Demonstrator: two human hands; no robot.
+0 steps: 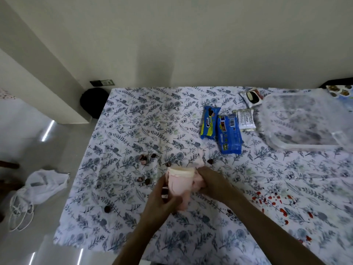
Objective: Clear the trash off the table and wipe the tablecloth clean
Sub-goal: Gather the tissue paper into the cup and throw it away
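Left hand [162, 200] and right hand [211, 183] both grip the pink cloth [180, 190], partly hiding it. The blue packet [230, 133] has writing too blurred to read.

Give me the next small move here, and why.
Probably lower the pink cloth, bunched between the left hand and the right hand, onto the tablecloth and sweep the nearest dark crumbs together. Both hands already grip the cloth, crumbs lie scattered just to its left, and the red stains lie farther right, better wiped after.
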